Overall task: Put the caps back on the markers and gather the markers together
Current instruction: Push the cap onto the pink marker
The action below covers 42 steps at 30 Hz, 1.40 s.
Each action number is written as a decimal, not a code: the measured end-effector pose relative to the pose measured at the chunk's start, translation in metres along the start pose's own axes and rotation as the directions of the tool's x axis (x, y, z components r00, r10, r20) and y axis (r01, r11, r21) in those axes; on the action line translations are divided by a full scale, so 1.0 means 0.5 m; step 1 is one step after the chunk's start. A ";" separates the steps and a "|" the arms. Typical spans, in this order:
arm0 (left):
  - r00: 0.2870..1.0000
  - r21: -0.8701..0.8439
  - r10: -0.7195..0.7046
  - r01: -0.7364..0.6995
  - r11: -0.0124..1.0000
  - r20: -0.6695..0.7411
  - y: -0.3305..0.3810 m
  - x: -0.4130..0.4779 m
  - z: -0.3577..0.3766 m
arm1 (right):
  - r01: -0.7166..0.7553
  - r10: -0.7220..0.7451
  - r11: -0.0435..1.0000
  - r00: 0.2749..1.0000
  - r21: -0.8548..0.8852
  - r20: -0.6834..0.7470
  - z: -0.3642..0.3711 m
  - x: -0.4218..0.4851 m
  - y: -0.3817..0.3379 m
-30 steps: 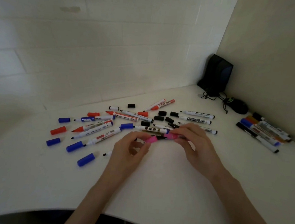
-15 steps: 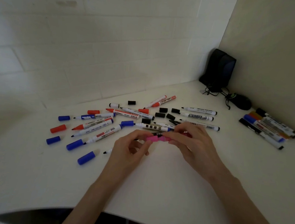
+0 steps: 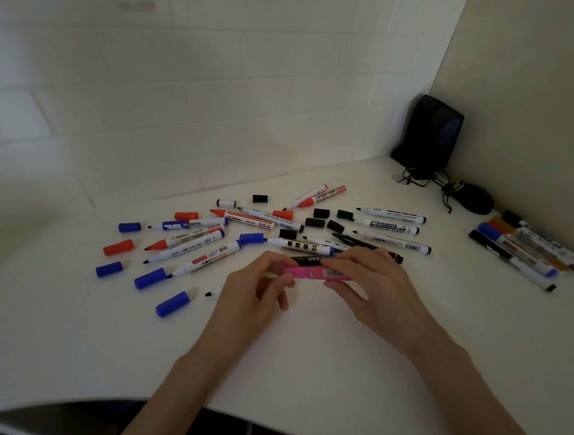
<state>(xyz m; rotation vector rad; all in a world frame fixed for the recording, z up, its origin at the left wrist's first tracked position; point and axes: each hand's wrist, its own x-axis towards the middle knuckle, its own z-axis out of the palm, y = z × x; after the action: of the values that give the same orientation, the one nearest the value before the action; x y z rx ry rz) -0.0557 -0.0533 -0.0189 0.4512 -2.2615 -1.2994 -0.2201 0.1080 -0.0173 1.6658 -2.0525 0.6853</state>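
Note:
A pink marker (image 3: 312, 273) lies level between both hands above the white table (image 3: 301, 373). My left hand (image 3: 255, 293) pinches its left end, where the pink cap sits against the barrel. My right hand (image 3: 373, 286) grips the right part of the barrel. Behind them lie several uncapped markers, among them a blue one (image 3: 203, 257) and a black one (image 3: 392, 215). Loose caps are scattered: blue (image 3: 173, 303), red (image 3: 118, 247), black (image 3: 320, 213). A row of capped markers (image 3: 523, 251) lies gathered at the right.
A black speaker (image 3: 431, 136) stands in the far right corner with a black mouse (image 3: 471, 197) and cables beside it. White tiled wall behind, beige wall on the right. The table's curved front edge is near my arms.
The cap and the pink barrel, apart a second ago, have been brought together end to end. Both hands stay in the same spot.

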 end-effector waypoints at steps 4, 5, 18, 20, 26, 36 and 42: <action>0.999 0.055 0.038 -0.038 0.998 0.002 0.000 0.000 -0.007 | 0.062 -0.062 0.996 0.998 -0.065 0.007 -0.009 -0.006 0.002; 0.999 0.066 0.051 -0.051 0.996 0.001 -0.001 0.001 -0.010 | 0.066 -0.065 0.995 0.998 -0.069 0.011 -0.009 -0.006 0.002; 0.997 0.016 0.054 -0.055 0.998 0.048 -0.004 0.002 -0.017 | 0.112 -0.114 0.991 0.993 -0.077 -0.031 0.011 -0.010 -0.020; 0.998 0.033 0.058 -0.059 0.998 0.030 -0.006 0.003 -0.015 | 0.105 -0.109 0.991 0.993 -0.087 -0.045 0.015 -0.009 -0.024; 0.995 0.084 0.086 -0.090 0.992 0.045 -0.012 0.006 -0.013 | 0.070 -0.071 0.997 0.996 -0.033 -0.054 0.020 -0.015 -0.016; 0.958 -0.639 -0.203 0.288 0.713 0.205 0.032 0.047 0.033 | 0.054 -0.050 0.972 0.999 0.229 -0.020 0.021 -0.004 -0.039; 0.934 -0.696 -0.287 0.350 0.627 0.212 0.041 0.054 0.048 | 0.078 -0.072 0.992 0.996 0.102 -0.056 0.030 -0.006 -0.055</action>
<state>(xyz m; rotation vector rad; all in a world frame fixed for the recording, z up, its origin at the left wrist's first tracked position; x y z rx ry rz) -0.0924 -0.0400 -0.0043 0.5107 -1.5348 -2.2903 -0.1927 0.0964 -0.0278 1.7540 -1.9380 0.8143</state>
